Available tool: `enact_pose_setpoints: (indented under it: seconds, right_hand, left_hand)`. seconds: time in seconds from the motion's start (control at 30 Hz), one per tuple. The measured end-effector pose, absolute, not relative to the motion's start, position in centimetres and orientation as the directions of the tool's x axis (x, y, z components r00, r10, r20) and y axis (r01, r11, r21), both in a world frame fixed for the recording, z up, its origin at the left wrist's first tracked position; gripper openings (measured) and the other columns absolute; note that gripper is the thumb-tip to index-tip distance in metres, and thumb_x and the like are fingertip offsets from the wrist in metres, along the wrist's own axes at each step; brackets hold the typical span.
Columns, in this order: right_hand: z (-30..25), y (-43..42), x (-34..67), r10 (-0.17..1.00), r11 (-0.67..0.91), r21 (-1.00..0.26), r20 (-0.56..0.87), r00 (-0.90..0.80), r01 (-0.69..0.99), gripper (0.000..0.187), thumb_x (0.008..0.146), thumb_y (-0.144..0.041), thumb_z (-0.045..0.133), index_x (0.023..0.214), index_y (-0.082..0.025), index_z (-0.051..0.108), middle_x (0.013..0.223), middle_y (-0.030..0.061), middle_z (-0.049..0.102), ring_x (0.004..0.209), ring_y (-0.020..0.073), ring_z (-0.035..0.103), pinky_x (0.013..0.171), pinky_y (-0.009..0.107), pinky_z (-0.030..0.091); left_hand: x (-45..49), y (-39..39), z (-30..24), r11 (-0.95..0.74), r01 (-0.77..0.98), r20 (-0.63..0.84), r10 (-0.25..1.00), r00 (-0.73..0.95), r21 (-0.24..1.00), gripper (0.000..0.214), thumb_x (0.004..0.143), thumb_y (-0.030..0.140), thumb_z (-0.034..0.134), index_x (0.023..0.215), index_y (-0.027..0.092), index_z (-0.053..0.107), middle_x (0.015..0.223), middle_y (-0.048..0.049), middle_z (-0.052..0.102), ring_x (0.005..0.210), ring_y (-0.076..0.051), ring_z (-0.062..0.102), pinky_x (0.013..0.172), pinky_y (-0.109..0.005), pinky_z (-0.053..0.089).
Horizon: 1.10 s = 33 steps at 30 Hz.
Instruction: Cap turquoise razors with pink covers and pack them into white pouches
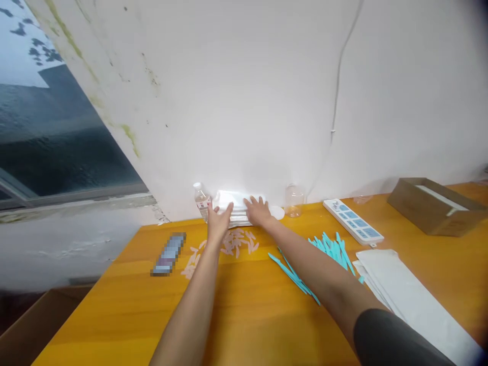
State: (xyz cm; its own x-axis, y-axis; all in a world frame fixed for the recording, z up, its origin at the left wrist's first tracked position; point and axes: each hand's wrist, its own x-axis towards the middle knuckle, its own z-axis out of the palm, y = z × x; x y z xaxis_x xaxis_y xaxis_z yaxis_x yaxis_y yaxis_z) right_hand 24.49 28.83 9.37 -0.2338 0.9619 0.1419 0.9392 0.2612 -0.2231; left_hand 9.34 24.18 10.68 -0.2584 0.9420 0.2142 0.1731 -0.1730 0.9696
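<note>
At the back of the table, against the wall, lies a stack of shiny white plastic bags (232, 199). My left hand (219, 222) rests at its left end, fingers spread over the front edge. Lying on the right part of the stack is my right hand (260, 211), its fingers stretched out and apart. A capped clear bottle (202, 201) stands just left of my left hand. Small pale pink pieces (237, 242) are scattered in front of the stack. Beneath and beside my right forearm are turquoise plastic sticks (332, 249), some partly hidden by the arm.
A clear jar (294, 201) and a white disc (277, 212) sit right of the stack. Further right are a white power strip (353, 221), white flat bags (415, 300) and an open cardboard box (430, 211). A blurred-out phone-like object (169, 254) lies left.
</note>
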Motion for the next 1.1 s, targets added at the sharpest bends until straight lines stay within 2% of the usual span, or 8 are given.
enact_pose_setpoints:
  seconds: [0.1,0.2,0.33,0.4,0.53,0.67,0.97,1.1]
  right_hand:
    - [6.7,30.9,24.2,0.973,0.23,-0.228,0.072,-0.219,0.946,0.063,0.097,-0.04,0.04,0.158,-0.025,0.028,0.164,0.014,0.027,0.142,0.0445,0.032,0.106,0.066,0.032]
    - [6.1,31.4,24.5,0.974,0.225,-0.219,0.059,-0.217,0.95,0.069,0.095,-0.044,0.043,0.158,-0.022,0.028,0.163,0.0171,0.029,0.142,0.0481,0.03,0.109,0.071,0.023]
    - [7.6,28.9,25.9,0.97,0.241,-0.202,0.054,-0.235,0.949,0.077,0.09,-0.035,0.053,0.159,-0.016,0.023,0.162,0.018,0.03,0.145,0.0435,0.026,0.114,0.063,0.021]
    - [8.1,25.6,27.3,0.969,0.248,-0.197,0.068,-0.239,0.948,0.069,0.094,-0.032,0.046,0.157,-0.013,0.025,0.157,0.0191,0.038,0.141,0.0374,0.035,0.113,0.054,0.029]
    - [6.8,16.4,30.4,0.977,0.211,-0.162,0.08,-0.2,0.964,0.041,0.099,-0.037,0.042,0.12,-0.013,0.068,0.118,0.0177,0.068,0.112,0.0301,0.061,0.096,0.038,0.045]
    - [3.6,10.7,31.9,0.995,0.087,-0.119,-0.048,-0.093,0.989,0.033,0.095,-0.038,0.054,0.093,-0.014,0.076,0.105,0.0171,0.071,0.103,0.0306,0.065,0.083,0.036,0.048]
    - [1.5,10.9,32.3,0.999,-0.041,-0.249,-0.008,0.04,0.968,0.025,0.093,-0.028,0.056,0.097,-0.02,0.079,0.096,0.0125,0.076,0.09,0.0263,0.071,0.073,0.032,0.049]
    - [2.6,9.8,31.8,0.986,0.04,-0.31,0.168,0.014,0.95,0.028,0.098,-0.028,0.051,0.102,-0.018,0.077,0.106,0.014,0.074,0.1,0.0261,0.069,0.086,0.034,0.05]
  left_hand:
    - [6.8,19.9,6.2,-0.107,0.167,0.143,0.965,-0.222,0.98,0.078,0.083,0.053,0.072,0.147,0.022,0.038,0.143,-0.0177,0.052,0.1,-0.018,0.069,0.076,-0.027,0.059]
    - [4.5,14.4,2.9,-0.032,0.25,0.093,0.968,-0.233,0.968,0.064,0.081,0.057,0.072,0.128,0.016,0.058,0.115,-0.0123,0.068,0.085,-0.016,0.069,0.075,-0.028,0.057]
    - [3.1,9.2,0.9,0.042,0.345,0.022,0.984,-0.177,0.938,0.051,0.085,0.055,0.067,0.114,0.014,0.067,0.097,-0.0085,0.072,0.074,-0.016,0.066,0.068,-0.027,0.053]
    - [3.7,7.6,0.4,0.025,0.418,0.022,0.994,-0.107,0.908,0.043,0.088,0.051,0.064,0.112,0.015,0.07,0.093,-0.0072,0.073,0.072,-0.015,0.064,0.067,-0.027,0.052]
    - [6.6,6.0,-0.2,-0.127,0.563,0.071,0.99,0.12,0.817,0.03,0.092,0.042,0.06,0.105,0.019,0.074,0.092,-0.0061,0.074,0.075,-0.016,0.064,0.073,-0.028,0.051]
    - [9.6,5.6,-0.5,-0.215,0.592,0.081,0.966,0.244,0.777,0.025,0.092,0.037,0.06,0.105,0.02,0.074,0.097,-0.006,0.075,0.081,-0.017,0.066,0.076,-0.028,0.051]
    - [9.0,3.9,-0.8,-0.254,0.541,0.112,0.953,0.282,0.802,0.024,0.092,0.036,0.062,0.104,0.019,0.074,0.095,-0.0058,0.074,0.083,-0.016,0.067,0.08,-0.028,0.051]
    - [8.2,4.2,-0.2,-0.146,0.455,0.055,0.977,0.206,0.879,0.031,0.09,0.043,0.064,0.104,0.018,0.075,0.093,-0.0073,0.074,0.081,-0.017,0.067,0.077,-0.029,0.052]
